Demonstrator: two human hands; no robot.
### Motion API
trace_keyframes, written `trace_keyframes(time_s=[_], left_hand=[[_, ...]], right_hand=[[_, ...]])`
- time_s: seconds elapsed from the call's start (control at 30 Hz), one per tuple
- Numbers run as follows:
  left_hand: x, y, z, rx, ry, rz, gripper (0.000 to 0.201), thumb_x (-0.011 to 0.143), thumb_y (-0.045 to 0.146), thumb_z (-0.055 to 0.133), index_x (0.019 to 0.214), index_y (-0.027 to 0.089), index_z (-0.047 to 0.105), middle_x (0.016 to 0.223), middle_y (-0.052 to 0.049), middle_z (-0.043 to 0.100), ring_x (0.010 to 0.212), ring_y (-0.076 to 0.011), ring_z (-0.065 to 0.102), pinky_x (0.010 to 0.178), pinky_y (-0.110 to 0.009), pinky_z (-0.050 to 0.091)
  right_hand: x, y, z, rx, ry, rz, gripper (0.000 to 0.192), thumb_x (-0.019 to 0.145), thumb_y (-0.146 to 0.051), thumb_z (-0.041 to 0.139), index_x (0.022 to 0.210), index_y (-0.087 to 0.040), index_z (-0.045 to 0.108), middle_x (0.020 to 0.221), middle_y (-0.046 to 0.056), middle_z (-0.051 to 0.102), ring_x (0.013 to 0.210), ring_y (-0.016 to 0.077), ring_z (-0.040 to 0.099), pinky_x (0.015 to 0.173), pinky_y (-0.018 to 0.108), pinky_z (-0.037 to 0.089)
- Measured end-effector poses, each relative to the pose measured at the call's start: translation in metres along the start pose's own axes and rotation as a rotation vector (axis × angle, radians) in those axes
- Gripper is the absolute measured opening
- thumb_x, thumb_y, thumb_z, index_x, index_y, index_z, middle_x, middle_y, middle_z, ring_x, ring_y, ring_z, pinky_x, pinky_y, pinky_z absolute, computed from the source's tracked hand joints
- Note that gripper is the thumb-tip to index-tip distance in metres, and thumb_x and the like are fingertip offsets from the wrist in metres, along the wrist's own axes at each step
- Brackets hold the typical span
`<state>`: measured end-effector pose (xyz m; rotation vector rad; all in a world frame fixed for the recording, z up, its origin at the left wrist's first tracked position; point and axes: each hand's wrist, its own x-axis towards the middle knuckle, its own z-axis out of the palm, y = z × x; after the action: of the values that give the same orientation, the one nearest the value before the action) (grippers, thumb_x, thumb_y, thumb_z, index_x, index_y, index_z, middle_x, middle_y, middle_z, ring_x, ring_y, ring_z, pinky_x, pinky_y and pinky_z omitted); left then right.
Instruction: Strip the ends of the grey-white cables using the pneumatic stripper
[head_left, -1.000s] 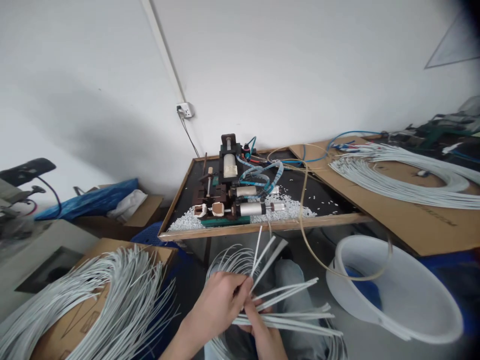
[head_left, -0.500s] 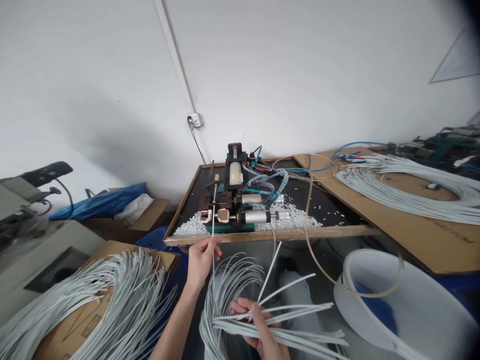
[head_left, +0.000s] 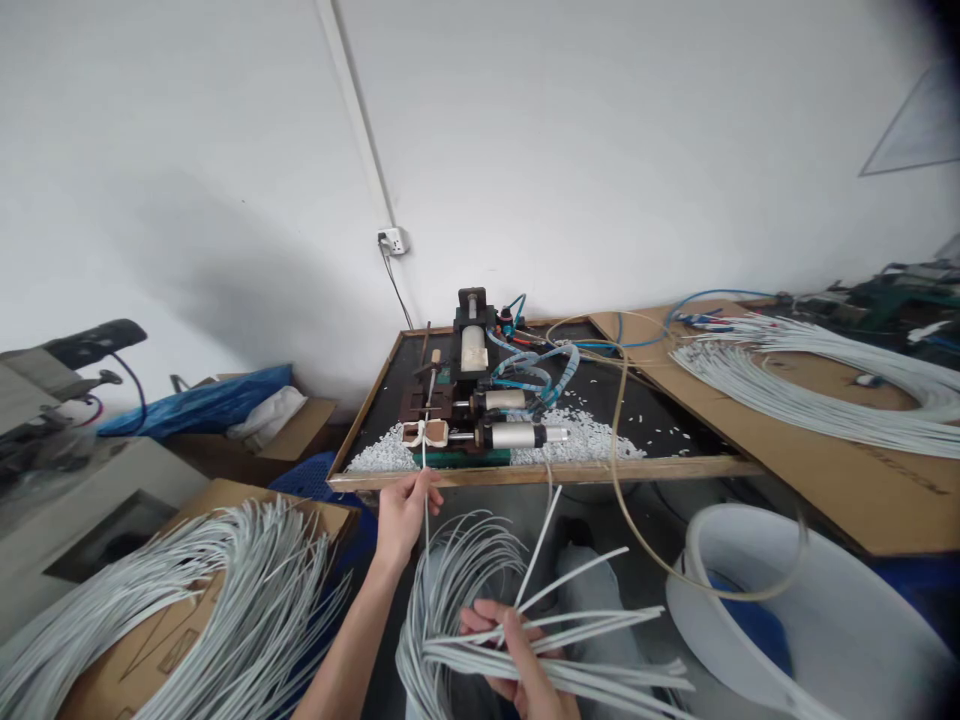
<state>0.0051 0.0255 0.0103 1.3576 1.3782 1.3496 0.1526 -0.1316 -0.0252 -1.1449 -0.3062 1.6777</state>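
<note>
My left hand [head_left: 405, 510] pinches a single white cable [head_left: 424, 457] just in front of the wooden tray edge. That cable's far end runs into a small pneumatic wire-stripping machine [head_left: 472, 390], between two pale-edged clamp jaws [head_left: 425, 433] that are closed around it. Over my lap, my right hand [head_left: 517, 650] is wrapped round a bundle of white cables [head_left: 465, 655], whose cut ends fan out to the right. The rest of this bundle loops between my two hands.
Small white offcuts [head_left: 592, 437] litter the black tray around the machine. Coiled cables [head_left: 247, 580] lie on cardboard at left, another coil [head_left: 810, 400] at right. A white tub [head_left: 735, 530] stands at lower right, with a beige hose [head_left: 616, 430] hanging before it.
The machine's front clamp jaws have come together on the cable; its front cylinder rod has shifted left. My hands keep nearly the same places and holds.
</note>
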Motion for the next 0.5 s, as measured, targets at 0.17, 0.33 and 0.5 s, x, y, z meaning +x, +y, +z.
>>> trace_keyframes(time_s=[0.17,0.33,0.5], left_hand=[[0.003,-0.002,-0.002,-0.029,-0.01,-0.02,0.036,0.083,0.046,0.062,0.077,0.011,0.072,0.053,0.0,0.062,0.044,-0.0135,0.056,0.048,-0.023,0.044],[0.002,0.002,-0.003,-0.033,-0.02,0.006,0.035,0.085,0.045,0.059,0.089,0.011,0.069,0.055,0.001,0.061,0.045,-0.0137,0.056,0.049,-0.023,0.045],[-0.023,0.012,-0.001,0.121,0.07,0.139,0.033,0.093,0.041,0.049,0.091,0.014,0.067,0.052,0.004,0.053,0.045,-0.0121,0.05,0.048,-0.022,0.041]], right_hand=[[0.0,0.003,0.0,-0.008,0.014,-0.017,0.071,0.057,-0.076,0.069,0.097,-0.018,0.074,0.098,0.011,0.08,0.102,0.0329,0.07,0.075,0.037,0.053],[-0.001,0.004,0.002,-0.02,0.008,-0.03,0.071,0.057,-0.076,0.069,0.097,-0.018,0.073,0.097,0.011,0.08,0.101,0.0321,0.07,0.073,0.035,0.052],[-0.004,-0.001,0.004,-0.062,0.008,-0.042,0.075,0.057,-0.079,0.066,0.099,-0.017,0.074,0.097,0.012,0.08,0.097,0.0315,0.071,0.071,0.035,0.051]])
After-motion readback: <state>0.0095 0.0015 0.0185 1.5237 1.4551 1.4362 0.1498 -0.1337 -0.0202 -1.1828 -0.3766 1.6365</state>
